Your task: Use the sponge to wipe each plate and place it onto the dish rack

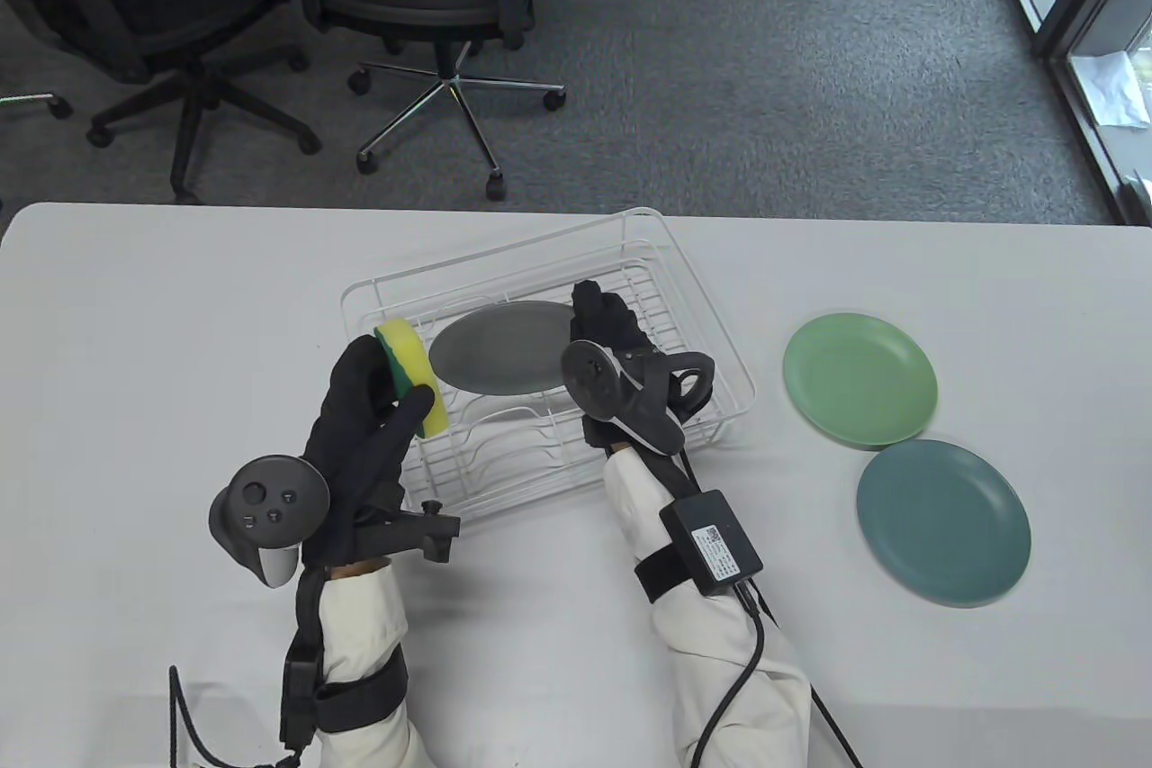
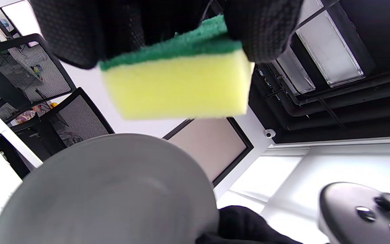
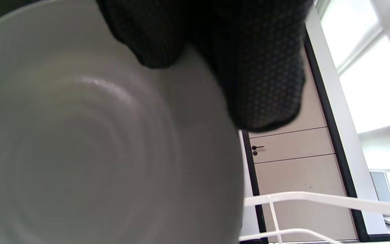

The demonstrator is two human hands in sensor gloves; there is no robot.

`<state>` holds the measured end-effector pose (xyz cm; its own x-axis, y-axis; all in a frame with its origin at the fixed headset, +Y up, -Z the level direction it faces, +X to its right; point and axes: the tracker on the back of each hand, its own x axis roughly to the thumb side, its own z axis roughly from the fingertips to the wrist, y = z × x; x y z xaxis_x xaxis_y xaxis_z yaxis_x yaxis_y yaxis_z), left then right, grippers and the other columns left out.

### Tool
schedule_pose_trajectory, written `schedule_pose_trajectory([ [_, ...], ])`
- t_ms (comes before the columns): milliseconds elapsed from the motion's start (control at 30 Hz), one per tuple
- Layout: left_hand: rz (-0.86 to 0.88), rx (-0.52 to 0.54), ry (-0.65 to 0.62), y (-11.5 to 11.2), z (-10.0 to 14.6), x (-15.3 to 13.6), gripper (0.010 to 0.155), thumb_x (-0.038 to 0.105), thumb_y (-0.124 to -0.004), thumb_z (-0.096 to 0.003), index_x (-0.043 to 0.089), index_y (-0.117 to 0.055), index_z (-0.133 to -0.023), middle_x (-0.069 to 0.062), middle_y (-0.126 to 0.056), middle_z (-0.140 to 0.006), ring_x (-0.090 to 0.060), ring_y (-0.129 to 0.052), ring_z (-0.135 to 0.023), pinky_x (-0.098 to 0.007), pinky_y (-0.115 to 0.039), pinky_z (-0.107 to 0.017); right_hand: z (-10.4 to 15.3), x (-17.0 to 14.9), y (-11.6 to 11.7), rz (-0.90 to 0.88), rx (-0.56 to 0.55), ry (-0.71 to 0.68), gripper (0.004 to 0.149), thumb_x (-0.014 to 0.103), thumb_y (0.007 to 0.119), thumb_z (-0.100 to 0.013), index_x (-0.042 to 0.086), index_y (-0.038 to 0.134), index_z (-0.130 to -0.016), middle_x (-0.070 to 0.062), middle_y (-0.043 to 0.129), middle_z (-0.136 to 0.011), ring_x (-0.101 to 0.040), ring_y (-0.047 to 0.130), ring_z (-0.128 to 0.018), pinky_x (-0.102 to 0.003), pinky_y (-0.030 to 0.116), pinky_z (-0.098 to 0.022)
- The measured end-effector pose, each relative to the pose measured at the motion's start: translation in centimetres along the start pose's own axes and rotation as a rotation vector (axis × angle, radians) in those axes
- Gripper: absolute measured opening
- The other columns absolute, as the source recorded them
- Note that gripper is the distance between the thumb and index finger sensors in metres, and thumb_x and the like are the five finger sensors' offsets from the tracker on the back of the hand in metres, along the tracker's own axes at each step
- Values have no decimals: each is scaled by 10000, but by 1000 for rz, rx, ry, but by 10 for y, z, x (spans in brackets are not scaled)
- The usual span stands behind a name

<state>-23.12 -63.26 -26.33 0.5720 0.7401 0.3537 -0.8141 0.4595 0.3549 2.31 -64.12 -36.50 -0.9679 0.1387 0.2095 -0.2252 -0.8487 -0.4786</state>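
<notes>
A grey plate (image 1: 502,347) stands tilted inside the white wire dish rack (image 1: 697,291) at mid table. My right hand (image 1: 605,320) grips the plate's right edge; its gloved fingers (image 3: 259,84) lie over the plate's underside (image 3: 80,152) in the right wrist view. My left hand (image 1: 382,394) holds a yellow sponge with a green scouring side (image 1: 416,367) just left of the plate, at the rack's near left corner. The left wrist view shows the sponge (image 2: 178,84) pinched between fingers, above the grey plate (image 2: 107,193) without touching it. Two more plates lie flat on the table to the right: a light green plate (image 1: 859,378) and a teal plate (image 1: 942,521).
The white table (image 1: 162,336) runs the view's full width. Behind its far edge stand black office chairs (image 1: 423,3) on grey carpet. A black cable (image 1: 747,669) trails from a box on my right forearm toward the near edge.
</notes>
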Motion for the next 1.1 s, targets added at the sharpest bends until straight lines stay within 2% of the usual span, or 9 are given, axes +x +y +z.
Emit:
schedule_pose_trajectory([
  [333,2,-47,-6,-10,-1,2,731,440,-803,-524,58,-585,-1108,-245,-823,-1006,-399,-950,-798,-509,-859,-550,10,19,16,-15,57,-77,405,227,808,-501,149,780,-898,-151,932,-801,-336,1014,-652,-386,958,-453],
  [633,42,-78,-14,-15,-2,5,729,438,-801,-527,55,-586,-1108,-249,-821,-1006,-400,-948,-800,-511,-857,-550,10,32,22,-1,146,-101,406,227,785,-523,150,770,-922,-140,924,-835,-327,995,-694,-380,941,-495],
  [767,53,-89,-16,-17,-2,6,729,437,-801,-528,54,-585,-1109,-252,-823,-1005,-404,-947,-799,-512,-857,-549,8,21,23,-209,273,6,478,226,710,-579,40,673,-1017,-255,822,-933,-446,877,-787,-483,841,-566],
  [833,45,-100,-21,-19,-2,8,729,438,-801,-527,53,-585,-1109,-250,-822,-1005,-403,-948,-799,-511,-858,-550,8,12,22,-302,285,43,501,231,705,-583,11,654,-1030,-289,793,-947,-478,850,-794,-507,816,-569],
  [1100,19,-181,-59,-39,-3,20,728,437,-801,-527,54,-586,-1108,-253,-822,-1006,-401,-950,-799,-510,-859,-550,10,-36,-6,-304,261,108,500,241,698,-588,1,667,-1026,-305,797,-934,-515,818,-791,-550,774,-562],
])
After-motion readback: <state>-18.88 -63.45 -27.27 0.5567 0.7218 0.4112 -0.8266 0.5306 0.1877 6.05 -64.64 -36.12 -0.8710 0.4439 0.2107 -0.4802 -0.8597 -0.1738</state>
